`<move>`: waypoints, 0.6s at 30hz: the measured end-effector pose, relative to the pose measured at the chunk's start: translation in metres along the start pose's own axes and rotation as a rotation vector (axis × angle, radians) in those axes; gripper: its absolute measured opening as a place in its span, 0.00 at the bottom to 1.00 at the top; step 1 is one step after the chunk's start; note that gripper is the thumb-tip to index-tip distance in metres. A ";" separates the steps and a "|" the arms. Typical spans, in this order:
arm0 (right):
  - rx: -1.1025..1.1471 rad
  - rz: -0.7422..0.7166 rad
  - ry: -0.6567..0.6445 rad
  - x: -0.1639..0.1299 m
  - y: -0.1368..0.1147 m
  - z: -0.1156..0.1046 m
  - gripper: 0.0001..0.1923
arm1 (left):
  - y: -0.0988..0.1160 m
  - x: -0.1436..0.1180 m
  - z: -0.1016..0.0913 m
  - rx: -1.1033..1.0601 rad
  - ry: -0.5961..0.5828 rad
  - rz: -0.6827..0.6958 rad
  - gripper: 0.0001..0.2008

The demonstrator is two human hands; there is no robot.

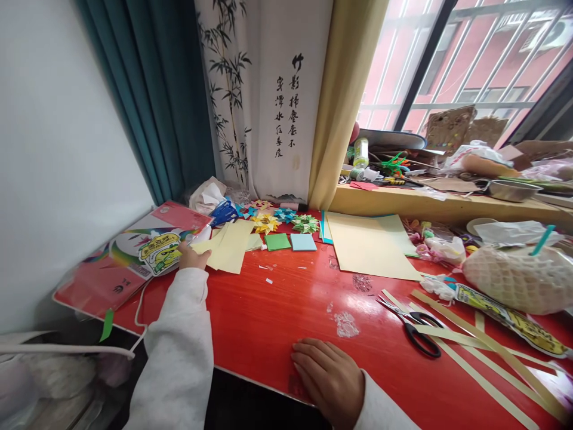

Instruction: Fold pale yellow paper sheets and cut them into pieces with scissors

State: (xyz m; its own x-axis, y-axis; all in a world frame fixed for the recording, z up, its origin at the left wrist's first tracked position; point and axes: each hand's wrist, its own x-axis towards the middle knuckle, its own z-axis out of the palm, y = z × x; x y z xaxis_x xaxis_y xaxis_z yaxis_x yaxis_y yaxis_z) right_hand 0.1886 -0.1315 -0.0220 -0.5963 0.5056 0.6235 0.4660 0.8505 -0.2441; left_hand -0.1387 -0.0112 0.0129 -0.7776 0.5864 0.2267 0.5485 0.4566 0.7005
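My left hand (192, 259) reaches to the back left of the red table, its thumb and fingers closed on the left corner of a pale yellow paper sheet (230, 248). Beside those fingers lies a packet with a yellow cartoon face (162, 254) on a pink folder (111, 269). My right hand (330, 377) rests flat at the table's front edge, fingers stretched out and holding nothing. A green paper square (278, 241) and a light blue one (303, 242) lie near the yellow sheets. Behind them sit folded paper rings in yellow (265, 223), blue (285, 215) and green (306, 223).
Large cream sheets (371, 248) lie at the back right. Black-handled scissors (414, 328) sit open among long paper strips (474, 352). A netted bundle (519, 275) and a long yellow packet (510, 319) are farther right. The windowsill (447, 206) is cluttered.
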 end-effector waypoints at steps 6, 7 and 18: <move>0.004 -0.023 0.019 0.002 -0.001 -0.002 0.10 | 0.012 -0.005 0.000 -0.067 0.009 0.077 0.42; 0.001 -0.021 0.032 0.002 -0.001 -0.002 0.10 | 0.013 -0.007 -0.002 -0.074 0.008 0.090 0.41; 0.071 0.133 0.117 0.007 0.015 -0.031 0.17 | 0.044 -0.045 -0.026 -0.422 0.581 0.798 0.23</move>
State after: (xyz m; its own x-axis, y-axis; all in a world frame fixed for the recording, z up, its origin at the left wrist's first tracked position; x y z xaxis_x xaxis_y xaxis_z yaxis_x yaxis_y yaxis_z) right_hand 0.2119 -0.1192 0.0021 -0.4506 0.5972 0.6636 0.4853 0.7878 -0.3794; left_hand -0.0873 -0.0350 0.0514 -0.3293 0.1546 0.9315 0.8988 -0.2510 0.3594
